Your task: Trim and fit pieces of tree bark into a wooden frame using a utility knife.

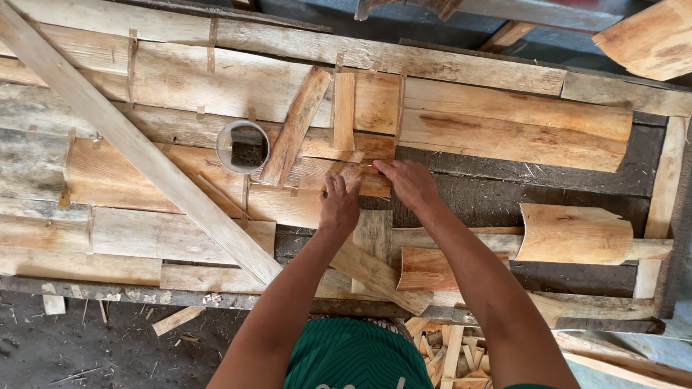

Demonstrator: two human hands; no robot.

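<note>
I am pressing my left hand (pixel 339 205) flat, fingers spread, on a veneer sheet (pixel 317 176) lying mid-bench, right of the cup (pixel 243 147). My right hand (pixel 409 181) is pinching something thin and reddish at the sheet's right edge; what it is, I cannot tell. Judging from this, the sheet wants firm downward pressure and a slow, steady right hand, since such thin wood looks liable to split.

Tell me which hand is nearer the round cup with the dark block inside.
Left. The left hand lies just right of the cup; the right hand sits farther right, beyond the left hand.
</note>
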